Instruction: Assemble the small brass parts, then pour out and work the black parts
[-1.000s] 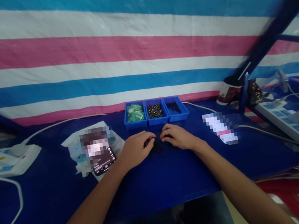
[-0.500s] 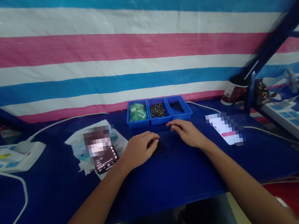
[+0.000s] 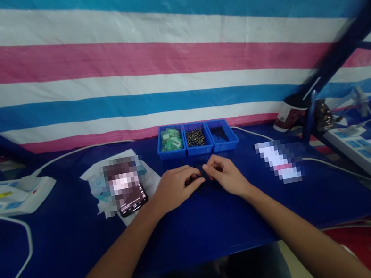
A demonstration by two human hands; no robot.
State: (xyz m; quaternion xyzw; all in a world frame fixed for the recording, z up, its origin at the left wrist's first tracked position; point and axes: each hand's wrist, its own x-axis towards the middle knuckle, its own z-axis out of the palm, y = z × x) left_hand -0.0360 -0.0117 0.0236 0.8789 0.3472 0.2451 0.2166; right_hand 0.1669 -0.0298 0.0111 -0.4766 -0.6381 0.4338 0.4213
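My left hand [image 3: 178, 185] rests low over the blue table, its fingers curled and thumb forward in a pinch. Something small and dark shows by its fingertips, too small to name. Close beside it, my right hand [image 3: 227, 175] has thumb and forefinger pressed together; whatever sits between them is hidden. Small black pieces [image 3: 199, 180] lie under and between the hands. Just beyond stands a row of three blue bins: one with green plastic packets [image 3: 171, 139], a middle one with small brass-and-black metal parts [image 3: 196, 137], and a right one with thin black pieces [image 3: 219, 133].
A lit phone [image 3: 132, 201] lies on white plastic packaging [image 3: 93, 175] at left; another phone [image 3: 279, 161] lies at right with a white cable. Power strips [image 3: 42, 193] sit at both sides. A dark cup [image 3: 287, 114] stands back right, before a striped sheet [image 3: 171, 60].
My right hand has moved left and slightly down, its fingers now bent into a pinch near my left fingertips. My left hand has shifted slightly right.
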